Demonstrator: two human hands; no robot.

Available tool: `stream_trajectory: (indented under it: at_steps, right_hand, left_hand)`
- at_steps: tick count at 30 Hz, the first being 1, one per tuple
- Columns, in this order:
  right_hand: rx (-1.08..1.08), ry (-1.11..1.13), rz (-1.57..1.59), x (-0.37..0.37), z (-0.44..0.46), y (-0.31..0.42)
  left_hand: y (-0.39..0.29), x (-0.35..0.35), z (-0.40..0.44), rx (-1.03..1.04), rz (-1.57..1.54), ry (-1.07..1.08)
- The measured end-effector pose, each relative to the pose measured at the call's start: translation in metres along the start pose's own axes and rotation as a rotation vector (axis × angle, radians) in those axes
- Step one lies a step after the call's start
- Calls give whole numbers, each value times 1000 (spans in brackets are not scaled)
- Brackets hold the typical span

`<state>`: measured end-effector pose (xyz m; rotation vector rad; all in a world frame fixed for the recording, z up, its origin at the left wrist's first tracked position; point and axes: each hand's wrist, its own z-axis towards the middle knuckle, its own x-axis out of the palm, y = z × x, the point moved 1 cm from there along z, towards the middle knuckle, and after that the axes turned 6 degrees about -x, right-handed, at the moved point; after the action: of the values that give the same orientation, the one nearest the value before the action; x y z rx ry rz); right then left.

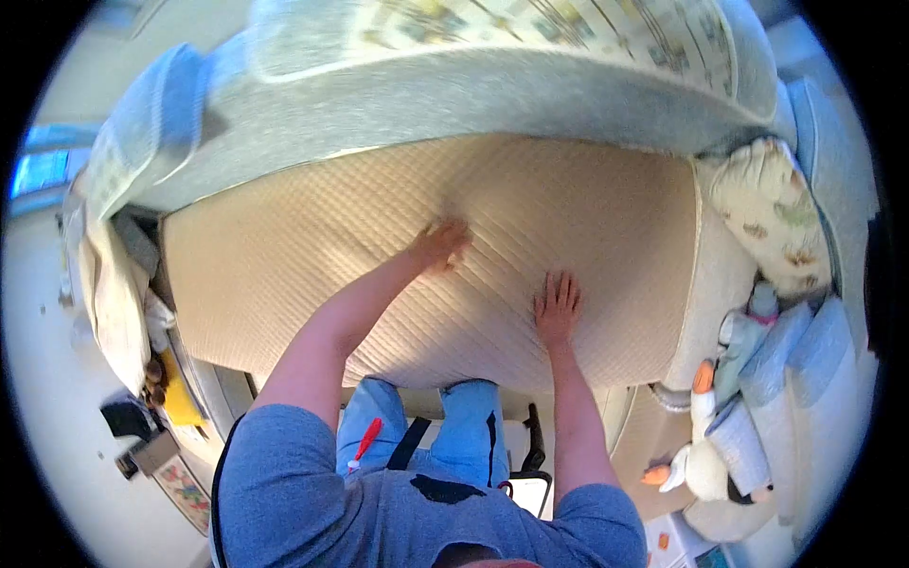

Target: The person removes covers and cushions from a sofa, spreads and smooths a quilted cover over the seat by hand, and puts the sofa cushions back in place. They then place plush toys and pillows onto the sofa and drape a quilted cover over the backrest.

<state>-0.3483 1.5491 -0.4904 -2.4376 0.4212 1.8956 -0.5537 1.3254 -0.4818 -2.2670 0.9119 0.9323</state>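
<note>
A beige quilted cover [312, 256] is spread over the wide seat of a sofa [379, 109]. My right hand [559, 308] lies flat on it, right of the middle, with fingers stretched out. Farther in and to the left, my left hand [443, 244] is over the same cover, a little blurred, with its fingers partly spread and nothing in them. Faint creases and shading run across the fabric near that hand. Whether the left palm presses on the cloth, I cannot tell.
A patterned cloth [549, 28] drapes the sofa's backrest. At the right end are a printed pillow [772, 213], a bottle [762, 303] and a white plush toy [705, 469]. On the left are a cream cloth [114, 303] and a yellow item [180, 388]. My knees are at the front edge.
</note>
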Motion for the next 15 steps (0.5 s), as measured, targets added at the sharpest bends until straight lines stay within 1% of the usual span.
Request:
stream_trajectory:
  at_steps: [2, 4, 6, 7, 8, 10, 11, 12, 13, 15]
  right_hand:
    - [12, 51, 27, 18, -44, 13]
    - [-11, 175, 59, 9, -78, 33]
    - [-6, 392, 107, -3, -99, 50]
    - [-103, 375, 146, 2, -109, 54]
    - [-209, 365, 184, 7, -117, 56]
    - [-181, 562, 356, -6, -124, 70]
    - [-215, 522, 343, 7, -133, 66]
    - [-246, 480, 336, 20, -135, 67]
    - [-290, 474, 318, 8, -134, 82]
    - [-40, 504, 460, -25, -144, 105]
  left_hand:
    - [15, 17, -60, -46, 9, 244]
    - [35, 48, -110, -95, -81, 367]
    - [43, 60, -163, -156, -134, 418]
    - [44, 60, -193, -162, -176, 346]
    - [47, 62, -220, -203, -204, 320]
    - [50, 68, -262, -155, -226, 270]
    - [49, 57, -288, -151, -233, 232]
    - [54, 53, -306, -195, -249, 205]
    - [58, 50, -322, -200, -251, 155]
    - [63, 41, -359, -229, -265, 94]
